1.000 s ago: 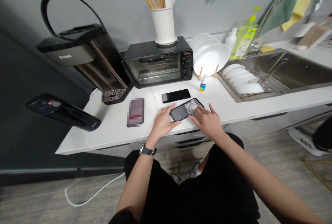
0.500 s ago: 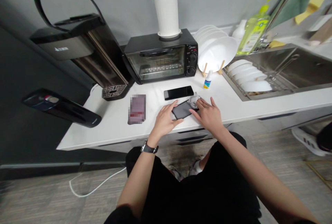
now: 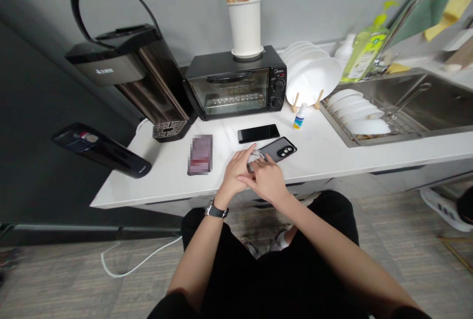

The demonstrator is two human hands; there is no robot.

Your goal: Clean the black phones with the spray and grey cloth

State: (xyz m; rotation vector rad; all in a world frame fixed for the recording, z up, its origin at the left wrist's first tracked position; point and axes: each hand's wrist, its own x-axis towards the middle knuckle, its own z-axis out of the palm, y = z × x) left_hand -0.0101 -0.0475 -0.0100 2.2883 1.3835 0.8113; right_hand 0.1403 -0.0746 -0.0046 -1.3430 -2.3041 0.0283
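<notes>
A grey phone case [image 3: 272,152] with a dark rim and round camera cutouts lies on the white counter [image 3: 314,156]. My left hand [image 3: 235,170] grips its left end, thumb and fingers at the edges. My right hand [image 3: 267,177] presses a crumpled whitish wipe [image 3: 254,155] onto that same end, close against my left hand. The fingers of both hands partly hide the wipe and the left end of the case. Just behind the case lies a black phone [image 3: 258,133]. A small spray bottle [image 3: 299,116] with a blue and yellow label stands behind to the right.
A toaster oven [image 3: 236,87] carries a white utensil holder [image 3: 246,28]. Left stand a black water dispenser [image 3: 148,77], a dark bottle-shaped object [image 3: 103,151] and a blurred-out purplish item [image 3: 200,155]. Right are plates [image 3: 314,80], dish soap [image 3: 364,55] and a sink [image 3: 424,97] holding bowls.
My right hand has slid left along the case with the wipe, up to my left hand. The case's right end and camera cutouts are now uncovered. The view has shifted slightly.
</notes>
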